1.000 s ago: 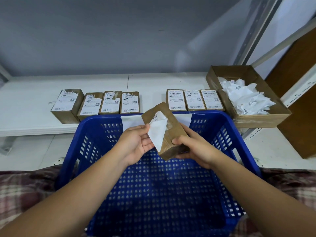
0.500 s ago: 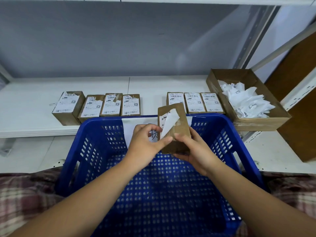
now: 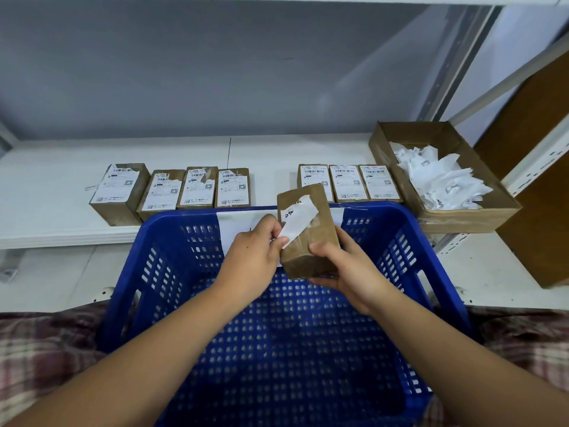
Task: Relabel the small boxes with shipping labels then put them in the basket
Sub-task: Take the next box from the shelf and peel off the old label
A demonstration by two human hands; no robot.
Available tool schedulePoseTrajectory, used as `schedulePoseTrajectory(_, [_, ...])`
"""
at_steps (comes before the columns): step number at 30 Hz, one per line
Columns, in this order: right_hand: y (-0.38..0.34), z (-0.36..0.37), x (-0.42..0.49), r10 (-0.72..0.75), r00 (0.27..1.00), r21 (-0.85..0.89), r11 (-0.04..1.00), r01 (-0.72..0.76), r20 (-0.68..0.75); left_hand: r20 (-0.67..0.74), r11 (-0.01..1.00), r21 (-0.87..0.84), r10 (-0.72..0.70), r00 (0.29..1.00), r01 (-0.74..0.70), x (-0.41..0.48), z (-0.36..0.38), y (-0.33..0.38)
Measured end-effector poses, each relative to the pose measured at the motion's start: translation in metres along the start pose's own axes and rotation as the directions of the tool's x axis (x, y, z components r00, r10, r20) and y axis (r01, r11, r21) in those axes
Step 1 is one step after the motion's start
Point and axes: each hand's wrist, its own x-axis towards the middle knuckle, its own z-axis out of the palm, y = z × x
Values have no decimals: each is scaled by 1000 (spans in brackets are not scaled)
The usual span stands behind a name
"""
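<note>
Grips the small box [image 3: 311,245] low with the right hand [image 3: 354,272], upright over the far rim of the blue basket [image 3: 381,208] at 12 o'clock. Pinches the loose end of the old label [image 3: 300,221] with the left hand [image 3: 252,257], strip half peeled. Looks early: no box in the basket yet. Leaves a row of four boxes [image 3: 197,188] at 10 o'clock and a row of three boxes [image 3: 349,183] at 1 o'clock waiting on the shelf [image 3: 46,186].
</note>
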Motion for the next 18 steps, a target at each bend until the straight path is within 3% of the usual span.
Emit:
schedulePoseTrajectory(10, [-1,-5,2,34,998,-37,999,-32,44,51,999,-51,-12,999,15,9,-13,-11])
schedulePoseTrajectory(15, [-7,-11,1,1,996,-88,996,6,84,17,920,-363,-154,988,150,16,-21,-10])
schedulePoseTrajectory(18, [-11,-12,1,-14,995,-120,992,26,97,13,802,-559,-243,970,209,17,-21,-11])
